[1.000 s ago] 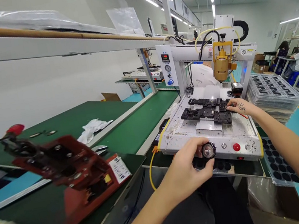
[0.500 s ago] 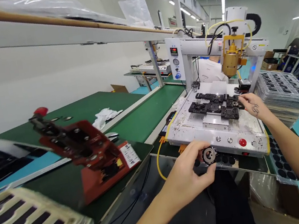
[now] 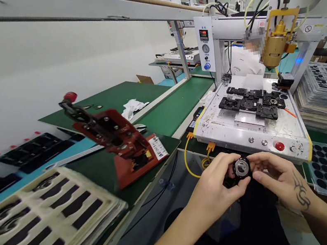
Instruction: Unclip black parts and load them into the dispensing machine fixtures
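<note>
One round part (image 3: 241,168), in left hand (image 3: 213,185), beside right hand (image 3: 284,179)

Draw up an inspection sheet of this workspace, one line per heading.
Surface: white machine bed speckled with dark marks.
Job's things: round black-rimmed part in hand; black fixture on the bed.
Clutter: crumpled white cloth on the green table.
Grips: left grip holds the part; right grip at its edge, contact unclear.
Cables: yellow cable loops down near the bed's front-left corner.
Surroundings: red lever press left, stacked trays right, person in white behind.
</note>
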Demonstrator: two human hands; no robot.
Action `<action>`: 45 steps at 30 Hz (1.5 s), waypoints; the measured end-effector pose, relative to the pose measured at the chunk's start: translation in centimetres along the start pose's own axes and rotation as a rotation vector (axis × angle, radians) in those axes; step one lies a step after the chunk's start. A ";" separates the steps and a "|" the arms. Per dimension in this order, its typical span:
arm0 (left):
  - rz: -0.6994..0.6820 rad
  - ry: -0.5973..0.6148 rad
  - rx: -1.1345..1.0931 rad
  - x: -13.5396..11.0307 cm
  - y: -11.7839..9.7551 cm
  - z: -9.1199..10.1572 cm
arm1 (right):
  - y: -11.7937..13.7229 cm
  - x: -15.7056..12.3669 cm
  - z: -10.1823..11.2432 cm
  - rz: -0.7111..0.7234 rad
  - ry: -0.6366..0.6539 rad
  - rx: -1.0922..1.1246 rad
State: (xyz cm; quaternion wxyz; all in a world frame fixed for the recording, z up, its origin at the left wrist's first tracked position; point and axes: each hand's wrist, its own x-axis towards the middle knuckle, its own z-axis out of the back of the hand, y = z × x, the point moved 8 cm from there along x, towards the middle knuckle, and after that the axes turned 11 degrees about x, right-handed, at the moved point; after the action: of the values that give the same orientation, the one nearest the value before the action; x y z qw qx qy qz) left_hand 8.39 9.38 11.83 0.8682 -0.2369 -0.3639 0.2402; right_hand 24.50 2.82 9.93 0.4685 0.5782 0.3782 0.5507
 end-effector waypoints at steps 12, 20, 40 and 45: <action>0.123 0.048 -0.100 -0.9 0.7 0.3 | -1.3 0.2 0.2 -0.054 -0.031 0.019; 0.180 0.046 -0.163 -0.8 1.0 0.6 | -1.0 -0.1 0.1 -0.038 -0.018 0.014; 0.556 0.152 -0.552 -1.3 1.8 -0.8 | 0.6 -0.6 -0.1 0.058 0.002 -0.066; 0.552 0.158 -0.561 -1.3 1.6 -0.9 | 0.6 -0.6 -0.1 0.056 0.009 -0.069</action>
State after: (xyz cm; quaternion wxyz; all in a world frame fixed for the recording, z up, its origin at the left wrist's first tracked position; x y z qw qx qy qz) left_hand 7.82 9.62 9.65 0.6979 -0.5714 -0.2699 0.3370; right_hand 24.29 2.08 10.35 0.4708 0.5698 0.3445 0.5788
